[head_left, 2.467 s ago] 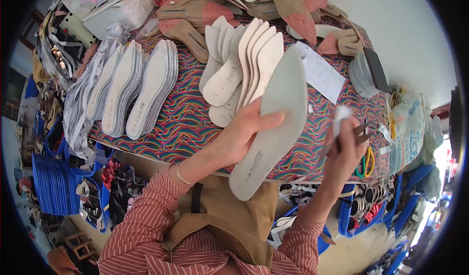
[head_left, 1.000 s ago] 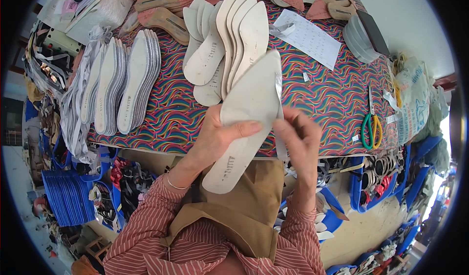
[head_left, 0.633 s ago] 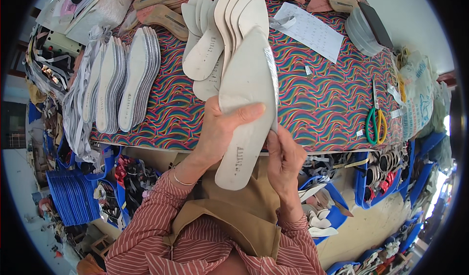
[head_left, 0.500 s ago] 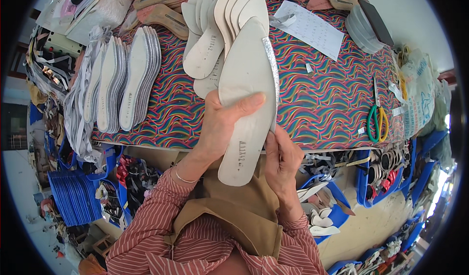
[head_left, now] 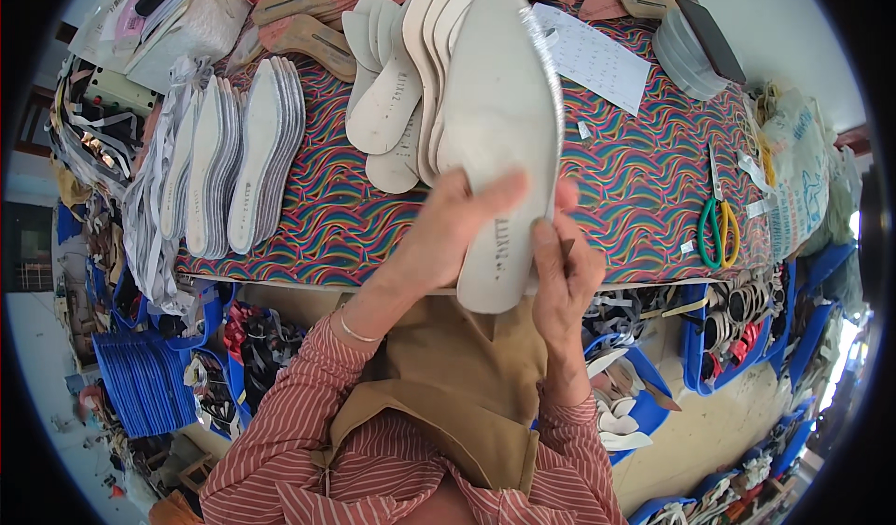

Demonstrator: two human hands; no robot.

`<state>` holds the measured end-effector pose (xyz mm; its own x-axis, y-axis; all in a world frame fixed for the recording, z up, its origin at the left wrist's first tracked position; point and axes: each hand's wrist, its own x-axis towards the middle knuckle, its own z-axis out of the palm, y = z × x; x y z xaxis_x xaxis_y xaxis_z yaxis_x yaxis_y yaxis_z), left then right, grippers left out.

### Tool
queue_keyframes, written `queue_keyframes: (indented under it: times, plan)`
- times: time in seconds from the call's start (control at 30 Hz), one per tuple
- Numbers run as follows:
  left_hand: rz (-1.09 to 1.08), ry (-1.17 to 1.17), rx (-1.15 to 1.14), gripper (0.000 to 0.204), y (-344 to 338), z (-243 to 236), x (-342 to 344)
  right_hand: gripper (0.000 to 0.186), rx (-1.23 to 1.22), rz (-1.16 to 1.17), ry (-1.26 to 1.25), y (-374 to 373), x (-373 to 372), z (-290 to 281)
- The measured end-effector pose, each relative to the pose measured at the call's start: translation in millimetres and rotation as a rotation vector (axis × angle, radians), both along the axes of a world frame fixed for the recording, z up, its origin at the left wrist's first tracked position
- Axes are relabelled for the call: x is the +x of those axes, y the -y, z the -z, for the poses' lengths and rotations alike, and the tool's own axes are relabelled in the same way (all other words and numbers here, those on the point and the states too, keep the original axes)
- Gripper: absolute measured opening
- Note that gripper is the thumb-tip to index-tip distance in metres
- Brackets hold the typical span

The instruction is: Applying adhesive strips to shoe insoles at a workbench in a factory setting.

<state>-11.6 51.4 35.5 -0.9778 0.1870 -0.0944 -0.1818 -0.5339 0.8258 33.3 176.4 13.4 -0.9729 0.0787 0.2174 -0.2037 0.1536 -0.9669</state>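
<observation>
At table (head_left: 635,208): left hand (head_left: 446,231), right hand (head_left: 569,268) pinching insole (head_left: 497,86).

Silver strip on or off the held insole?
On: the silver strip lines the upper right edge of the insole; beside the right hand, can't tell.

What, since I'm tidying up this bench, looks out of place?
A small white scrap lies loose on the patterned cloth beside the scissors, another scrap near the paper sheet, looking like litter, unlike the neat insole stacks.
</observation>
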Motion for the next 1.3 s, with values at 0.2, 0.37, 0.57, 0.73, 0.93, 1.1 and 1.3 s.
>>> queue_keyframes:
  times: [0.2,0.37,0.57,0.73,0.93,1.1,1.3]
  plan:
    - [0.124,0.043,0.043,0.028,13.2,-8.2,-3.0,0.018,0.175,-0.095,0.017,-15.1,14.0,24.6]
    - [0.329,0.096,0.056,0.025,18.9,16.3,5.1,0.015,-0.151,-0.037,0.032,-19.2,-18.8,0.7]
    - [0.349,0.109,-0.025,0.030,-0.4,8.2,22.5,0.007,-0.312,-0.086,0.065,-30.7,-62.4,-21.7]
    - [0.252,0.126,-0.095,0.038,12.2,12.3,18.9,0.018,-0.531,-0.095,0.246,-11.3,-32.9,-1.4]
    - [0.167,0.006,-0.192,0.038,14.7,10.5,6.2,0.025,-0.702,-0.050,0.529,-5.7,1.9,8.3]
    - [0.033,0.099,-0.149,0.028,19.4,-12.7,-8.2,0.028,-0.054,-0.325,0.373,-25.7,17.5,24.3]
    - [0.043,-0.034,0.139,0.027,31.7,8.6,-14.8,0.027,0.234,-0.182,-0.003,-14.9,32.3,27.3]
